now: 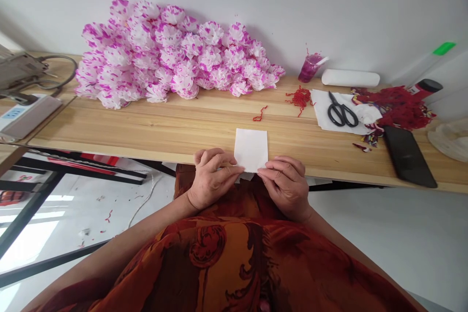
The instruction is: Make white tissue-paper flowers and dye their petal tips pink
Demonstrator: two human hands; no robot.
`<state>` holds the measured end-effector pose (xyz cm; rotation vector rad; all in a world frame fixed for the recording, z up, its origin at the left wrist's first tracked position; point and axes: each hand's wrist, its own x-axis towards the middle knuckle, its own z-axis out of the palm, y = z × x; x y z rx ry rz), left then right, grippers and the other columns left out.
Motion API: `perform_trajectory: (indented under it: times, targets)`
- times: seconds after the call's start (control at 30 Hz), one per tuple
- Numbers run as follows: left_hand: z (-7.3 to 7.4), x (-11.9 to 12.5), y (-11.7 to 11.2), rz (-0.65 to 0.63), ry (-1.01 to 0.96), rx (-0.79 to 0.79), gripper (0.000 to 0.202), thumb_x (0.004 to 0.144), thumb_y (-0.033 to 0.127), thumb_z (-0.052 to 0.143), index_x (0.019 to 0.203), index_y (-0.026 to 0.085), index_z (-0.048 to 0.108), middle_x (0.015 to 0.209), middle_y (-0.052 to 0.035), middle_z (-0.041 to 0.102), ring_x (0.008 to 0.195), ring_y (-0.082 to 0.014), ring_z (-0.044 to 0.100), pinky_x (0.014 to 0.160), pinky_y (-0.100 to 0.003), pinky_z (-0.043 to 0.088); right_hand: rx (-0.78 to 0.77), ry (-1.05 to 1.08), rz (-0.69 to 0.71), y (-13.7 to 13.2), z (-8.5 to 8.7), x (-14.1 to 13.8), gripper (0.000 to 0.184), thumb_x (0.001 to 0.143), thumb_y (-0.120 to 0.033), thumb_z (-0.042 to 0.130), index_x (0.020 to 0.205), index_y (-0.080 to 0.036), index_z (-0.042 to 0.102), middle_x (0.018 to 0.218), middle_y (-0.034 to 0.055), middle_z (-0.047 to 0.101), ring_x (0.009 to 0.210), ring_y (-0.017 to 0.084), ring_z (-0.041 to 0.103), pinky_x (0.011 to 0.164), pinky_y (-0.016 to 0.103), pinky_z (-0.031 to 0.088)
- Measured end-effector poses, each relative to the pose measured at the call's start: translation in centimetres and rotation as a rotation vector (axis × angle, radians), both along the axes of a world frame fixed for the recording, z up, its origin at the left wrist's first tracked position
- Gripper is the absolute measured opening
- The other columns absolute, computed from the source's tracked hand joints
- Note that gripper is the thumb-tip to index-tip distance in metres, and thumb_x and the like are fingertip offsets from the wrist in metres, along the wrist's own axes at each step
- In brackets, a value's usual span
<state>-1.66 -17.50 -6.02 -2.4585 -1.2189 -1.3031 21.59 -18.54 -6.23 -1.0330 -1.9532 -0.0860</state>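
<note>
A small white sheet of paper (251, 148) lies at the near edge of the wooden table (164, 129), sticking out over it. My left hand (212, 178) pinches its lower left corner with curled fingers. My right hand (287, 185) pinches the lower right edge, fingers pressed together. Both hands sit just in front of the table edge, above my lap.
A heap of pink-and-white paper flowers (171, 53) fills the back left. Black scissors (341, 112) lie on white paper at the right, near red thread scraps (300, 96), a pink cup (310, 67), a white roll (350, 78), a black phone (408, 155) and red trimmings (398, 105).
</note>
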Motion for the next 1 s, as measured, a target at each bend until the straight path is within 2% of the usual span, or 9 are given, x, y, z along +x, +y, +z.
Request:
perform_trajectory:
  times: [0.3,0.47,0.67,0.8,0.9,1.0]
  targets:
    - [-0.27,0.00,0.10,0.019,0.026,0.010,0.011,0.079,0.026,0.079,0.088,0.030,0.073,0.094,0.0002,0.074,0.098,-0.0219,0.061,0.089,-0.042,0.038,-0.015,0.004,-0.019,-0.10,0.02,-0.04,0.018,0.078,-0.013,0.077,0.086,-0.026,0.069,0.095,0.0009,0.074,0.107,0.025,0.064,0.093,0.043,0.051]
    - [0.20,0.40,0.08,0.028,0.013,0.027,0.014,0.076,0.023,0.080,0.081,0.026,0.068,0.094,0.0001,0.074,0.100,-0.0232,0.059,0.088,-0.043,0.036,-0.037,0.004,-0.029,-0.01,0.24,-0.11,0.018,0.077,-0.013,0.077,0.079,-0.025,0.064,0.098,0.0028,0.072,0.109,0.026,0.063,0.095,0.044,0.052]
    - [0.15,0.68,-0.05,0.088,0.033,-0.017,0.016,0.078,0.030,0.079,0.074,0.025,0.065,0.098,-0.0006,0.074,0.102,-0.0248,0.059,0.089,-0.045,0.034,-0.060,0.012,-0.045,0.08,0.30,-0.17,0.019,0.077,-0.014,0.078,0.079,-0.024,0.062,0.099,0.0045,0.071,0.109,0.027,0.063,0.096,0.047,0.052]
    - [0.09,0.63,-0.05,0.099,0.031,-0.013,0.010,0.080,0.029,0.079,0.086,0.030,0.071,0.098,-0.0003,0.073,0.102,-0.0236,0.059,0.089,-0.044,0.034,-0.044,0.009,-0.038,0.07,0.10,-0.04,0.021,0.078,-0.013,0.078,0.091,-0.026,0.068,0.099,0.0038,0.072,0.108,0.027,0.064,0.095,0.046,0.053]
    - [0.11,0.46,-0.04,0.078,0.032,0.005,0.021,0.079,0.026,0.080,0.097,0.036,0.074,0.098,0.0000,0.073,0.101,-0.0228,0.059,0.089,-0.044,0.035,-0.021,0.011,-0.033,0.04,-0.06,0.01,0.027,0.077,-0.010,0.080,0.096,-0.027,0.071,0.097,0.0030,0.072,0.108,0.026,0.063,0.094,0.045,0.053]
    - [0.20,0.33,-0.01,0.048,0.021,0.013,0.024,0.079,0.024,0.080,0.098,0.037,0.075,0.099,-0.0003,0.073,0.100,-0.0225,0.058,0.088,-0.043,0.035,-0.009,0.020,-0.028,0.03,-0.12,0.02,0.028,0.076,-0.009,0.080,0.095,-0.028,0.073,0.097,0.0026,0.071,0.107,0.025,0.063,0.093,0.043,0.054]
